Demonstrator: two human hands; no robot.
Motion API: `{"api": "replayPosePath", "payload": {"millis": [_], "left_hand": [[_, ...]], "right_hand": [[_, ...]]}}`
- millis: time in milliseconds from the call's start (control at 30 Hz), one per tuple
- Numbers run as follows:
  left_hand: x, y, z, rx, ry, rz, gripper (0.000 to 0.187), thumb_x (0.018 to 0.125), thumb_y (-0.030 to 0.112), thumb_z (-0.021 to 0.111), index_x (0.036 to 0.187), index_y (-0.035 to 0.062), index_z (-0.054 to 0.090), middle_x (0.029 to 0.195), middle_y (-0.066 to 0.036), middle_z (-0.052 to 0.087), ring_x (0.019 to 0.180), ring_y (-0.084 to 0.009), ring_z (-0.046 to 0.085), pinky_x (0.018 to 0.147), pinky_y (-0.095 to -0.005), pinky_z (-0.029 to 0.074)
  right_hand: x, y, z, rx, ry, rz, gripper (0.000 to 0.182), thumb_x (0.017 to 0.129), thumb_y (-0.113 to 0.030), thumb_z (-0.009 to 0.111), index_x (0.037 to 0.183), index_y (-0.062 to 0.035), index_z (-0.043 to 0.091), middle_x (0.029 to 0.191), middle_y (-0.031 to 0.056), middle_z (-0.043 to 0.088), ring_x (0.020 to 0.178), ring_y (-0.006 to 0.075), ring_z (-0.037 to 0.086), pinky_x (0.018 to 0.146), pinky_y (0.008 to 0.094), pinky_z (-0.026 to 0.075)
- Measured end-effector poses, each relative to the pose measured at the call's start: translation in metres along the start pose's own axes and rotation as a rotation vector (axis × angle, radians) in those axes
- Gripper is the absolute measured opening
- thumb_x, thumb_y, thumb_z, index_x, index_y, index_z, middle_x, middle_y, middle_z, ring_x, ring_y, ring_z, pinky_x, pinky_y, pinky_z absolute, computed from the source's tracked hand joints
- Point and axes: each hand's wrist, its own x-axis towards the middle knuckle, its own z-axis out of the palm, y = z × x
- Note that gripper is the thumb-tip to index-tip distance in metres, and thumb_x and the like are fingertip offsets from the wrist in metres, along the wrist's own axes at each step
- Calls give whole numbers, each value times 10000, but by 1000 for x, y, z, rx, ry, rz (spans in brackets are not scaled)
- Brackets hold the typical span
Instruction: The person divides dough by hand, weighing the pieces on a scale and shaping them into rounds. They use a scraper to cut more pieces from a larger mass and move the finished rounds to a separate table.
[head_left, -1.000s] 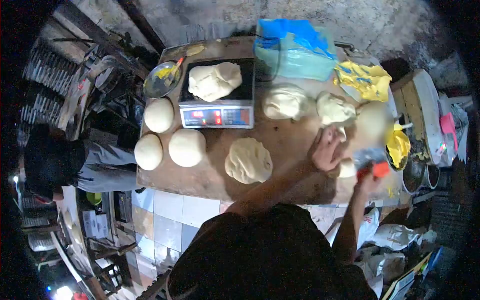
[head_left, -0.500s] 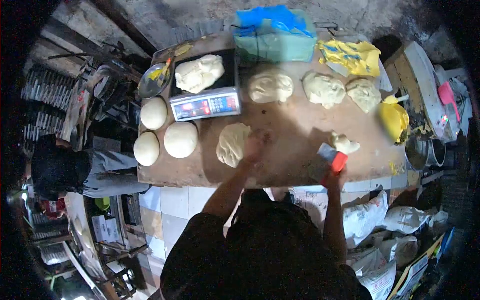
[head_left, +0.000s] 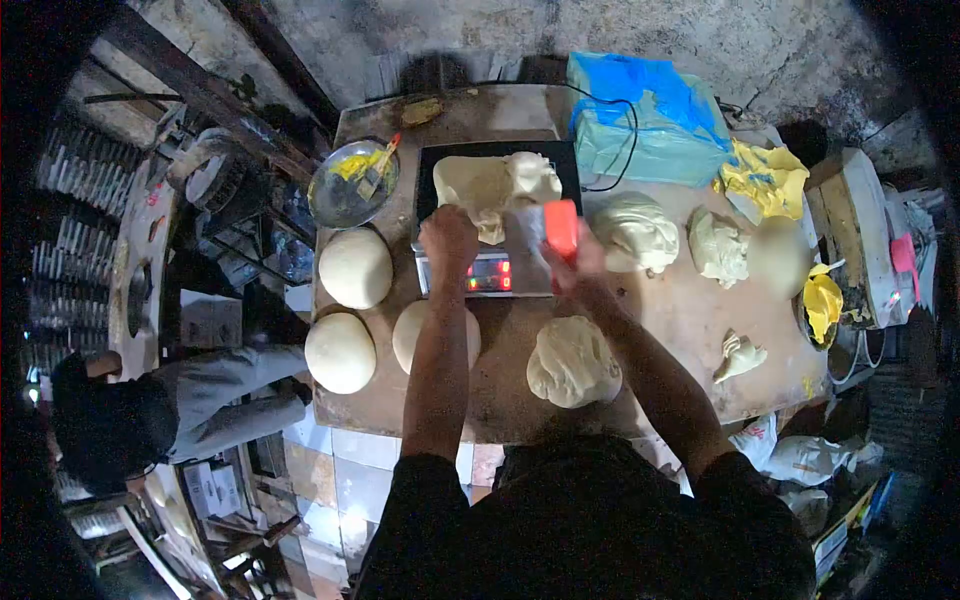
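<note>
Dough (head_left: 490, 185) lies on the scale (head_left: 497, 215) at the far middle of the tabletop (head_left: 660, 320), a lumpy mass whose long axis runs left to right across the black platform. Your left hand (head_left: 447, 240) sits at its near left edge, the grip curled down onto the dough, though you cannot tell from this angle whether the fingers have pinched any of it. Your right hand (head_left: 580, 262) is just beside the scale's near right corner, its grip closed round the red handle of a scraper (head_left: 545, 235), whose blade points left toward the dough's right end. So the dough lies just beyond both hands, the left one touching it and the right one near but, it seems, apart. The red readout faces you between your wrists. A flattened piece (head_left: 573, 362) rests on the near side under your right forearm, three smooth balls (head_left: 354, 268) sit to the left, and rougher lumps (head_left: 635, 232) lie to the right. Another person crouches off the tabletop's left end.
</note>
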Motion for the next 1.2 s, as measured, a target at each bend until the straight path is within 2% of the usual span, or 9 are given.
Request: {"api": "replayPosePath", "payload": {"millis": [267,333,433,567,633,833,933,1067,1200], "left_hand": [[-22,-11,-69,-235,72,128,190,874,194,581,911,37,681,824,-214,665,814,-393,646,731,-438,504],[-31,-6,-89,-344,167,238,168,895,142,562,928,12,662,816,-224,661,808,-379,650,710,-413,506],[-65,45,-146,-546,157,343,176,892,121,566,1005,1,629,895,-206,649,741,-360,640,686,-399,507],[-159,147,-132,-854,-45,473,405,844,195,646,1194,21,543,1155,-198,517,1069,-372,504,810,-453,463],[-206,211,-106,-464,74,754,493,883,329,611,1295,90,485,1206,-186,493,1075,-302,518,900,-423,448],[-384,314,163,-360,-449,821,683,882,431,560,1466,227,271,1470,-266,149,1294,-514,245,1061,-576,258],[-455,278,233,-1563,-356,772,722,863,437,575,1463,182,265,1491,-248,160,1337,-487,240,1080,-571,238],[-456,242,199,-819,-365,895,488,923,354,481,1326,89,406,1397,-194,343,1193,-367,419,982,-545,377],[-378,173,160,-377,-355,922,251,897,251,515,1063,75,582,1090,-152,554,1051,-327,516,948,-489,402]], "right_hand": [[27,-24,114,994,-156,497,446,828,-227,616,1208,-43,470,1035,144,584,923,273,579,801,413,472],[-12,-12,103,-45,-360,-305,634,753,-119,634,1335,-32,397,1143,212,572,1036,364,566,875,451,460],[-66,-2,44,-17,-437,-1,582,839,-156,669,1336,-14,401,1196,201,558,1090,333,567,935,399,447],[-129,-1,-122,298,135,476,346,922,-146,585,1238,-32,507,1049,101,624,946,190,607,842,330,499],[-198,104,-208,851,395,59,289,865,-50,646,1141,-41,562,947,71,625,801,157,579,714,268,503],[-311,132,-416,224,1352,9,394,833,-74,713,1178,-48,523,1009,67,630,787,175,585,715,333,528],[-368,133,-462,218,1417,78,438,820,-111,736,1176,-32,493,1039,93,615,826,174,598,706,339,530],[-400,181,-446,308,1244,151,257,831,-73,713,1017,-94,537,753,17,599,565,111,516,472,275,455],[-360,230,-341,173,619,305,357,844,-80,684,1169,-16,552,1001,39,633,919,141,582,830,290,466]]}}
